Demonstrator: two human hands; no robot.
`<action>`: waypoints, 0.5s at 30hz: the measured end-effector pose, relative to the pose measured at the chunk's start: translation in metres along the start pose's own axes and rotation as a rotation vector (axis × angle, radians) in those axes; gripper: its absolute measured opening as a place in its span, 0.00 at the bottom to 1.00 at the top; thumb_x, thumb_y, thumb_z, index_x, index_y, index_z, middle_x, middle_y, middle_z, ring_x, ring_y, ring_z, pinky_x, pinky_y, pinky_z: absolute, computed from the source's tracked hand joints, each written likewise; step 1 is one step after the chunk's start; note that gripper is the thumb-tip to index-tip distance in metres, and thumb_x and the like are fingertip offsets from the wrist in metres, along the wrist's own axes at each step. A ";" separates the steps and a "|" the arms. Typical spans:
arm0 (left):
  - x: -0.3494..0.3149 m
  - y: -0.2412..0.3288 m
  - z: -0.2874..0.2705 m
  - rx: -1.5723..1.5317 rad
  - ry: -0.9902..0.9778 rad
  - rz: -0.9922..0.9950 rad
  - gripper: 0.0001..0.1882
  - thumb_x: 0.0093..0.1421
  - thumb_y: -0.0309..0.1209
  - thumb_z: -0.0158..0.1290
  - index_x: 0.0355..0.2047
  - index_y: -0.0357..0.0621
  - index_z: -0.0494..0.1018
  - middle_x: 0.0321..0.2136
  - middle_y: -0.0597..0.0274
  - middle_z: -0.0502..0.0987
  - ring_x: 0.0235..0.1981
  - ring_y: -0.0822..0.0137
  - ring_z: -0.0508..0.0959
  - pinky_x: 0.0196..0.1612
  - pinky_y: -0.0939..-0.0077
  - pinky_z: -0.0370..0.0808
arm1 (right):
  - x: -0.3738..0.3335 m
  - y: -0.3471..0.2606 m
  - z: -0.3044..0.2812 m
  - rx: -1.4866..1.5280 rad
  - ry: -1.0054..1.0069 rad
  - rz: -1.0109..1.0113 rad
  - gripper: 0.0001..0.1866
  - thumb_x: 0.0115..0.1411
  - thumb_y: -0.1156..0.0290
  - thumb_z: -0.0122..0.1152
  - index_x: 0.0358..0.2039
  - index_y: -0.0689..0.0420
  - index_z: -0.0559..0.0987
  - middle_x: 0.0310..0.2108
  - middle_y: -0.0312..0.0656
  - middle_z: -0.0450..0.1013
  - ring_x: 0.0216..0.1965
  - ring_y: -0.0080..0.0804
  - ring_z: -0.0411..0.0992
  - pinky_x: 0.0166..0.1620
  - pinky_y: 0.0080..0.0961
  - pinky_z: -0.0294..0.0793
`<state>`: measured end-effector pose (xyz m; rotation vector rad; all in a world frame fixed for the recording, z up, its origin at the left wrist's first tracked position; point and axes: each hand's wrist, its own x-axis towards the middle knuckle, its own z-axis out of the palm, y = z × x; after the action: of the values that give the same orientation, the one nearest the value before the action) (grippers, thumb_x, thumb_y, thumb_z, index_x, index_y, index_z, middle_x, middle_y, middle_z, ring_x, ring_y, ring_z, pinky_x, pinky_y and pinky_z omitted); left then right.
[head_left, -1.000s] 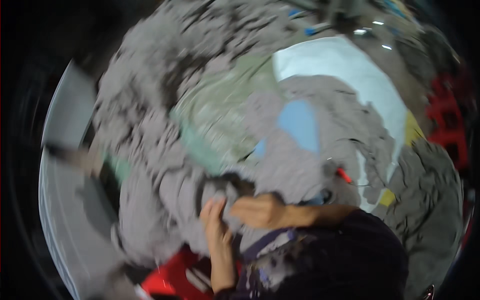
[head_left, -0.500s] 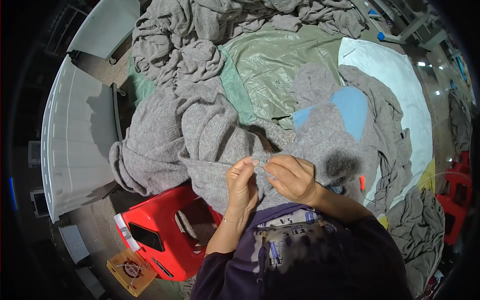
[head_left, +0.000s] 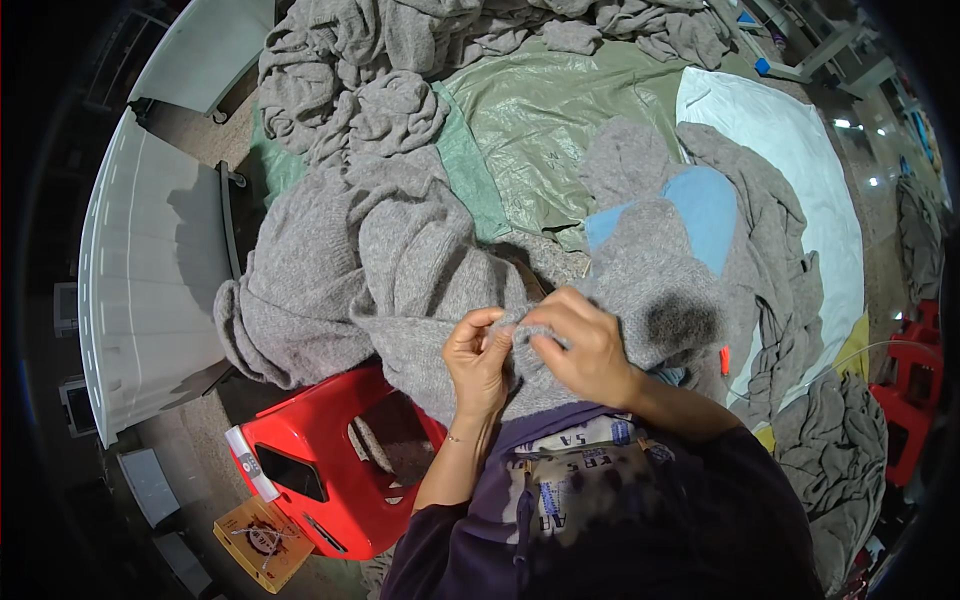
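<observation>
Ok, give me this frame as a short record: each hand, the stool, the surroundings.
Left hand: pinching grey knit fabric
Right hand: pinching the same fabric, close beside the left
Red stool: at the person's left, black phone on top
Beside stool: yellow box
Ahead: green sheet
Ahead right: white sheet

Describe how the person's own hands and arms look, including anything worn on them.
The left hand and right hand are ungloved. A thin bracelet circles the left wrist; none shows on the right. Dark purple sleeves stop well short of both wrists. No markings show on the sleeves.
</observation>
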<state>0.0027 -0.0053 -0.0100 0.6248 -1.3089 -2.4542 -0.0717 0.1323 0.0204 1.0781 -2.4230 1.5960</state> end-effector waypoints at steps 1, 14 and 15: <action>0.002 0.001 -0.002 0.125 -0.018 0.048 0.09 0.56 0.20 0.58 0.38 0.37 0.74 0.31 0.67 0.75 0.32 0.81 0.71 0.35 0.86 0.68 | 0.004 0.005 -0.003 0.128 -0.089 0.128 0.12 0.43 0.82 0.63 0.32 0.63 0.76 0.30 0.44 0.71 0.30 0.38 0.73 0.33 0.25 0.72; 0.010 0.013 -0.007 0.486 -0.276 0.069 0.09 0.52 0.15 0.50 0.35 0.34 0.75 0.33 0.61 0.77 0.38 0.73 0.76 0.45 0.80 0.71 | 0.035 0.013 -0.026 0.110 -0.583 0.051 0.04 0.48 0.77 0.55 0.26 0.62 0.71 0.21 0.53 0.68 0.20 0.50 0.70 0.26 0.40 0.66; 0.009 0.012 -0.009 0.497 -0.246 0.062 0.09 0.53 0.16 0.51 0.35 0.34 0.75 0.33 0.61 0.77 0.38 0.74 0.75 0.45 0.80 0.71 | 0.031 0.012 -0.021 0.134 -0.553 0.000 0.04 0.48 0.77 0.55 0.23 0.63 0.70 0.19 0.54 0.66 0.18 0.51 0.68 0.23 0.40 0.65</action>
<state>0.0002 -0.0224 -0.0067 0.3835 -2.0316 -2.2117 -0.1087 0.1360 0.0335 1.7427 -2.6468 1.6512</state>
